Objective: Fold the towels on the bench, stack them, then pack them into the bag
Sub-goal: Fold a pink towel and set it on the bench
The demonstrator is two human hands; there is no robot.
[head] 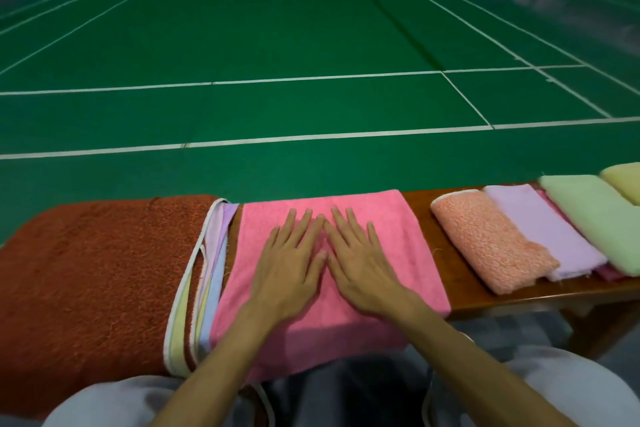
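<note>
A pink towel [398,236] lies spread across the wooden bench [460,291], its near edge hanging over the front. My left hand [291,260] and my right hand [360,263] rest flat on its middle, side by side, fingers straight and spread. To the left lies a large rust-brown towel [97,281], and a pastel-striped cloth with white trim [207,281] shows between it and the pink one. At the right, folded towels lie in a row: orange [491,243], lilac [540,229], light green [595,215], pale yellow [623,180]. No bag is in view.
A dark pink cloth edge [609,272] peeks from under the folded towels. Behind the bench stretches a green court floor [277,45] with white lines. My knees in light grey fabric [114,402] sit below the bench's front edge.
</note>
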